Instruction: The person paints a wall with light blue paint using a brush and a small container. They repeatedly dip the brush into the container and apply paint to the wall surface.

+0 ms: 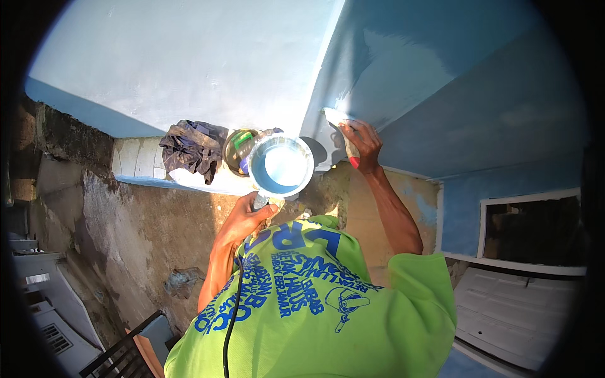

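My left hand [253, 212] grips the handle of a round paint pot [253, 163] in front of my chest. White or pale blue paint [283, 165] shines inside it, and its rim is smeared. In my right hand [364, 141] is a paintbrush [350, 144] with a pale handle that ends in red. Its bristles [333, 115] touch the wall [345, 101] just right of the corner. A lighter, wet-looking patch [401, 64] spreads over the darker blue above the brush.
Left of the pot, a dark crumpled cloth [194, 146] and a container [234, 153] holding a green item sit on a white ledge [142, 158]. Rough concrete ground [146, 227] lies below. At the right are a framed window [529, 229] and a white door [515, 312]; a dark railing [125, 347] stands lower left.
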